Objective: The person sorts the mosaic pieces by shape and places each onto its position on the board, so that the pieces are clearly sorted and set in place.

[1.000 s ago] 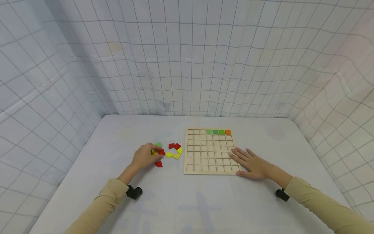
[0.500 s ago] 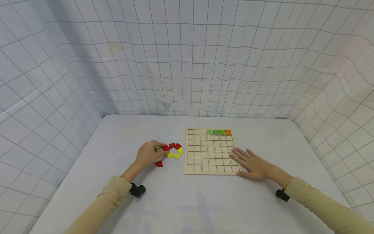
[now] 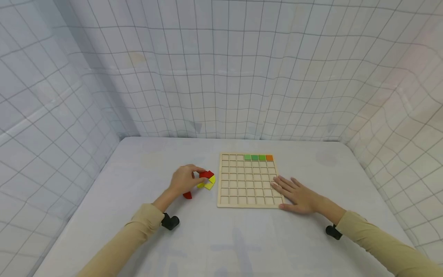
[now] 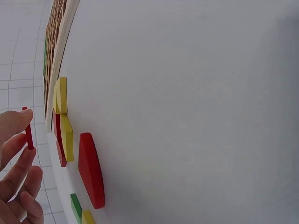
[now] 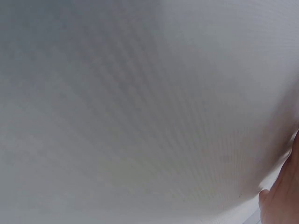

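My left hand (image 3: 183,180) pinches a thin red tile (image 4: 29,135) between thumb and fingertips, held up above the table in the left wrist view. Just under and beyond it lie yellow tiles (image 3: 209,186) and red tiles (image 3: 210,174) in a small cluster. Another red tile with a rounded side (image 4: 91,170) lies apart, nearer the wrist. To the right is a square wooden grid board (image 3: 246,188). My right hand (image 3: 299,196) lies flat with fingers spread, fingertips over the board's right edge; only part of it shows in the right wrist view.
Green tiles (image 3: 255,157) and an orange tile (image 3: 269,157) fill cells at the right of the board's back row. A green tile (image 4: 75,206) and a yellow tile (image 4: 87,217) lie at the bottom of the left wrist view. Checked cloth walls (image 3: 238,77) enclose the table.
My left hand has moved to the right with the red tile, from the loose pieces at the left to over the cluster near the board. The right hand stays in place.
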### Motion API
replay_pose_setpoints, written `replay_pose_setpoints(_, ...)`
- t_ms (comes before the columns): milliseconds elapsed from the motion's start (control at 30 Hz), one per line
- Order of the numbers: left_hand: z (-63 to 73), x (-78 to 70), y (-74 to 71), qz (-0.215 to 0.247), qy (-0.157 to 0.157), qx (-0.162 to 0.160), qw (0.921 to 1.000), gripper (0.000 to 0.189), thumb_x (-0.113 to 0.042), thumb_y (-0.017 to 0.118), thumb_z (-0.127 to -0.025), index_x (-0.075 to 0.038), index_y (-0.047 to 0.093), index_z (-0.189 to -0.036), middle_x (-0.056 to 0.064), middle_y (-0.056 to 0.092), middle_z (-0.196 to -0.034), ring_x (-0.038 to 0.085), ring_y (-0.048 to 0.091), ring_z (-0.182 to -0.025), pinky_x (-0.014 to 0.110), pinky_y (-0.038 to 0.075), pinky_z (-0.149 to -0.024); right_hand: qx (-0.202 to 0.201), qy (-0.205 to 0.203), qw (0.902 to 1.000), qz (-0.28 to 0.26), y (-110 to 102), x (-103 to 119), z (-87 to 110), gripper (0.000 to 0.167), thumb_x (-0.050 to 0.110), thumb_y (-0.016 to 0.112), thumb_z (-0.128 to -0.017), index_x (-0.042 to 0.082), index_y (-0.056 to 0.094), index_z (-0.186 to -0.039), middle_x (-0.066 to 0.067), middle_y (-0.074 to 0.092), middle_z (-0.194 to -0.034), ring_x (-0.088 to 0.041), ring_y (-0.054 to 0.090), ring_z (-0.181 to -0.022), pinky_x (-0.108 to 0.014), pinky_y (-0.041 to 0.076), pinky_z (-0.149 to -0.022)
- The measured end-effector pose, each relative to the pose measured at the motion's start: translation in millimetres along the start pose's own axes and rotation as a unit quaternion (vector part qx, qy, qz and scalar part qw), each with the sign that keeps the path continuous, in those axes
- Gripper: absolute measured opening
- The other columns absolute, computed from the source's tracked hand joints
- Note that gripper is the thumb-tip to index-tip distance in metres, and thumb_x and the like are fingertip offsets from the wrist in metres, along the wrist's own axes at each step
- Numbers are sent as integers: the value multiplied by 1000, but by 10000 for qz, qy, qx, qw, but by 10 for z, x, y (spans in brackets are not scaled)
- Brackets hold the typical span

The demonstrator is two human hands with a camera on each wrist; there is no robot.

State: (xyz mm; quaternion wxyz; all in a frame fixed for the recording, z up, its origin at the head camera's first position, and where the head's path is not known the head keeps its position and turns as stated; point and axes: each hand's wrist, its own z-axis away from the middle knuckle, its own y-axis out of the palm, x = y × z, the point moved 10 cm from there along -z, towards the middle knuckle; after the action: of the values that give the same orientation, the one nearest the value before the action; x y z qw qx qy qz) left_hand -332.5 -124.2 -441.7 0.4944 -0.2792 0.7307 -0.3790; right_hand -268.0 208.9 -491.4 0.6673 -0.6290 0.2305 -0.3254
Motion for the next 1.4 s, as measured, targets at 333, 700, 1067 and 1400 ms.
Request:
replay_pose_setpoints(333, -144, -179, 172, 150, 306, 44, 9994, 32, -32, 80, -78, -12, 76, -104, 2, 73, -98, 9, 50, -64, 21, 39, -54, -36, -42, 10000, 27, 55, 4, 45, 76, 54, 44, -97, 15, 16, -155, -9, 13, -162, -33, 14, -148, -61, 15, -114)
replay_pose_setpoints(700, -320, -376, 283, 105, 479, 143, 9987, 29, -28, 81, -76, -15, 77, -102, 1, 72, -96, 6, 51, -60, 19, 39, -53, -102, -35, 9999, -97, 50, -22, 22, 76, 54, 46, -96, 16, 16, -155, -7, 12, -162, -31, 13, -149, -61, 13, -115)
replay_pose_setpoints(1067, -506, -457, 399, 267, 221, 493, 9982, 29, -30, 79, -79, -17, 76, -104, 1, 72, -103, 10, 51, -65, 21, 38, -53, -122, -32, 9999, 15, 50, -46, 1, 76, 55, 45, -96, 17, 15, -156, -6, 12, -163, -30, 12, -149, -59, 14, -115)
replay_pose_setpoints(1400, -700, -508, 482, 294, 237, 576, 9976, 31, -29, 80, -78, -14, 76, -105, 5, 71, -108, 10, 47, -58, 20, 31, -45, -94, -23, 9999, 41, 30, -45, -5, 77, 55, 45, -96, 16, 16, -155, -8, 13, -162, -31, 13, -149, -60, 15, -115)
